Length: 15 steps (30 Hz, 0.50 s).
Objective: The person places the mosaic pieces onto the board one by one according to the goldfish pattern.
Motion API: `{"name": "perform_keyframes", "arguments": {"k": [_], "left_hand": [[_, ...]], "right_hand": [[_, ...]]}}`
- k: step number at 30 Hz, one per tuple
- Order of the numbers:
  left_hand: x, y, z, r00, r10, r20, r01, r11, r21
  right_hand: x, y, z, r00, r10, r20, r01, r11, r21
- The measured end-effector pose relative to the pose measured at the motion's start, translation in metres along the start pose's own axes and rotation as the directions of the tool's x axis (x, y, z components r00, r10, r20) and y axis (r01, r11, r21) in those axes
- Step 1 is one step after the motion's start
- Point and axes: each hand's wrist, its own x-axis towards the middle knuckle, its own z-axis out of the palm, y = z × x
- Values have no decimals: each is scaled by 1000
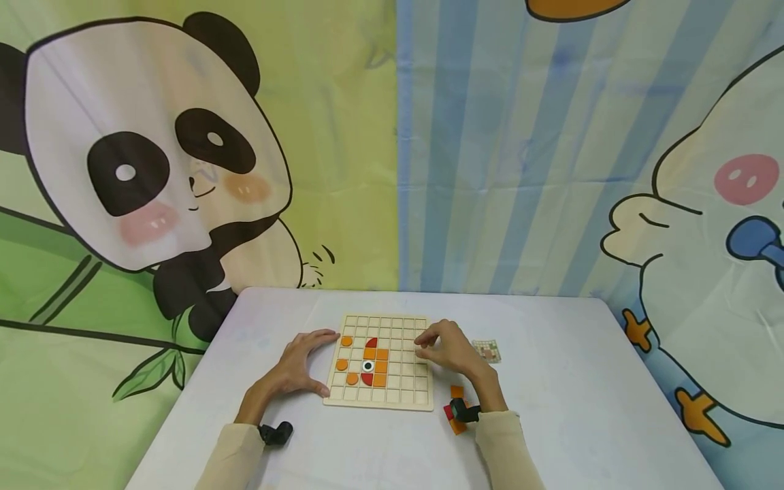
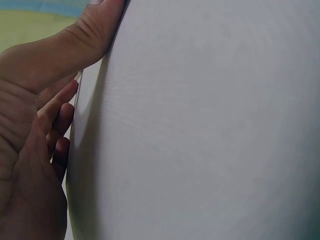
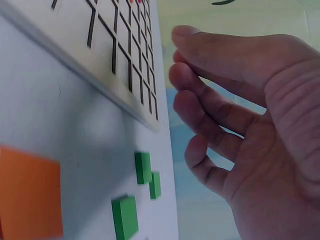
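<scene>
A pale wooden grid board (image 1: 401,395) lies on the table with a fish-like pattern on it. Its pieces are several orange squares (image 1: 381,367), red rounded pieces (image 1: 371,342), a white eye piece (image 1: 367,366) and orange discs (image 1: 346,341) to the left. My left hand (image 1: 297,364) rests at the board's left edge, fingers and thumb spread along it. Over the board's right columns hovers my right hand (image 1: 450,347). Its fingers (image 3: 210,117) are loosely bent, and nothing shows between them and the thumb in the right wrist view.
Right of the board lies a small picture card (image 1: 486,350). Loose orange (image 1: 456,392) and red (image 1: 448,412) pieces sit near the right wrist, partly hidden by its camera. Several green blocks (image 3: 125,217) and an orange piece (image 3: 30,192) show beside the board in the right wrist view.
</scene>
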Motion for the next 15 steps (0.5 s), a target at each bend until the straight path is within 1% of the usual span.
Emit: {"name": "perform_keyframes", "arguments": {"k": [3,6,8,13,15], "left_hand": [[1,-1,0,1000,18,-3,-18,1000,7],[1,-1,0,1000,29,-6,-29,999,13],[1,-1,0,1000,27,-4,-27,1000,14],[1,-2,0,1000,22,-1,-22,1000,11],[1,-2,0,1000,24,-2,-24,1000,13]], "right_hand": [[-8,4,-6,999,28,24,-27,999,-30],[-16,8,-12,996,74,54,-71,996,-54],[-21,10,-15,992,102,75,-98,993,-61],[-32,13,-23,982,139,127,-133,990,-55],[-37,14,-25,975,166,146,-160,986,-52]]}}
